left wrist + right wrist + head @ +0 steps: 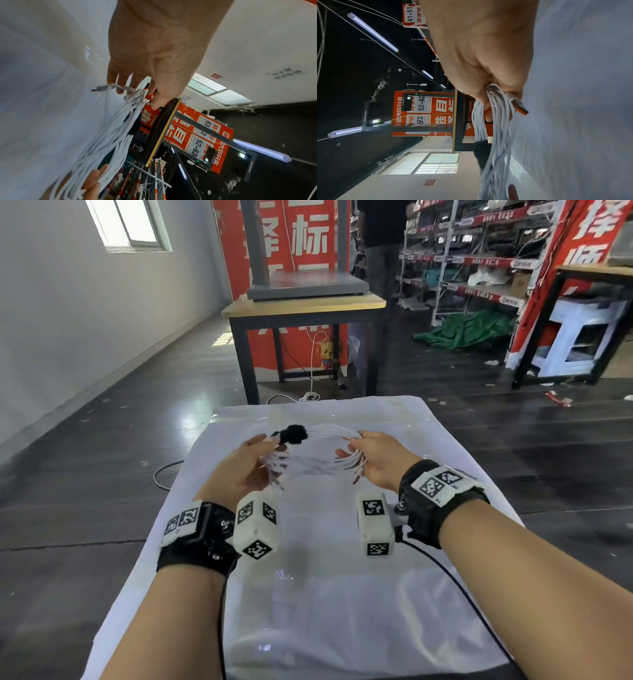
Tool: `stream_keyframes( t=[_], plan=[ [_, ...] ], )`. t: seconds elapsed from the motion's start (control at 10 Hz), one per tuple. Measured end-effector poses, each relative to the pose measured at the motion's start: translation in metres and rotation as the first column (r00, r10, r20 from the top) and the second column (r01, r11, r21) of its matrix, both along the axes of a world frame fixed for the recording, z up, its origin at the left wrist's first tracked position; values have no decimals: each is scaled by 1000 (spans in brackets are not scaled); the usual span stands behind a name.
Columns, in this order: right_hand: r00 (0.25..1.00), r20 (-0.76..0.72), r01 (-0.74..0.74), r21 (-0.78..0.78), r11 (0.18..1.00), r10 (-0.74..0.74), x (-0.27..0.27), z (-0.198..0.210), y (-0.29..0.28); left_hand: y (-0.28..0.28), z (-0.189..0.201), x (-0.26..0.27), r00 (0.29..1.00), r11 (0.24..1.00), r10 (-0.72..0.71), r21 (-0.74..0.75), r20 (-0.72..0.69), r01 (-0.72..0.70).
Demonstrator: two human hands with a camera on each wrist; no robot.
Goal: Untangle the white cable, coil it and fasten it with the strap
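Above the white-covered surface [342, 594], the left hand [239, 470] and right hand [380, 460] each curl their grip around opposite sides of the coiled white cable [329, 433]. A black strap [293, 434] wraps the coil's far edge. Only the right wrist view shows the orange-tipped plug [521, 108].

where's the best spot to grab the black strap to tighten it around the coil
Take the black strap by its loose end, which seems to stick out on the left beside the left hand. Come from above with the left thumb and forefinger: the strap sits on the far arc of the white cable, between both hands, while the right hand grips the coil's other side.
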State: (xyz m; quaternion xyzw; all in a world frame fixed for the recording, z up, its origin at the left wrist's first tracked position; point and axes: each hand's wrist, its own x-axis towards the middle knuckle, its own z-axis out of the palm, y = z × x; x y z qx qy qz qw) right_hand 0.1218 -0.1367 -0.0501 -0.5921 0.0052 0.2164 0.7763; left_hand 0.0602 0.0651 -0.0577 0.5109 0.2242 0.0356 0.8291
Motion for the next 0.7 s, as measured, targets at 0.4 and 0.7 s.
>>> stream_keyframes(
  t=[0.4,0.7],
  plan=[
    [990,98,114,-181,977,-97,69,-22,38,41,-26,20,960,954,278,107,36,-280],
    [949,275,108,-739,665,152,81,-37,44,38,-34,27,974,969,225,103,5,-225]
  ],
)
